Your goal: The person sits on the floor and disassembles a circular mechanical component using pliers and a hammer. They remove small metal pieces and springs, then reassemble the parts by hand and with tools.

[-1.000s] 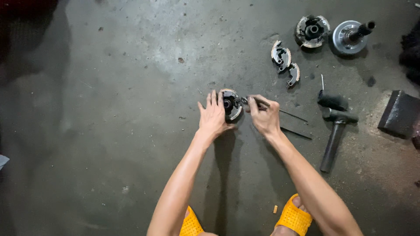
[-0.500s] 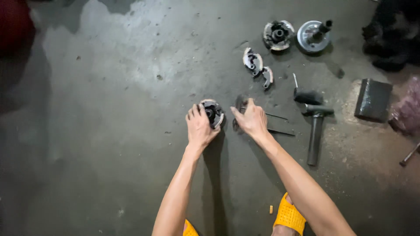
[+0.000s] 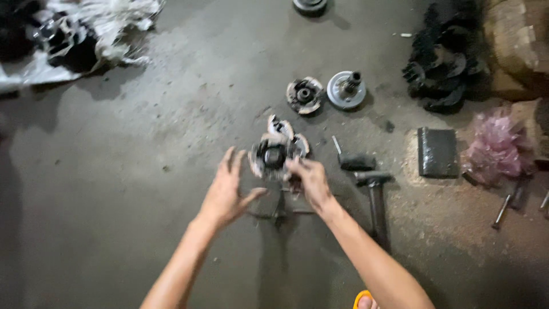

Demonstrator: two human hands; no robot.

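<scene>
Head view: your right hand (image 3: 309, 182) now lifts the round clutch assembly (image 3: 273, 155) off the concrete floor (image 3: 143, 171), gripping its edge; your left hand (image 3: 226, 191) has let go, fingers spread wide just beside it. The hammer (image 3: 374, 191) lies right of it.

Both bare forearms are extended forward. The left hand (image 3: 226, 191) is held open, fingers spread, thumb out. The right hand (image 3: 309, 180) is curled in a grip; detail is blurred.

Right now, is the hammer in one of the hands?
No. The hammer lies on the floor beside the right hand, which holds a round metal part instead.
</scene>
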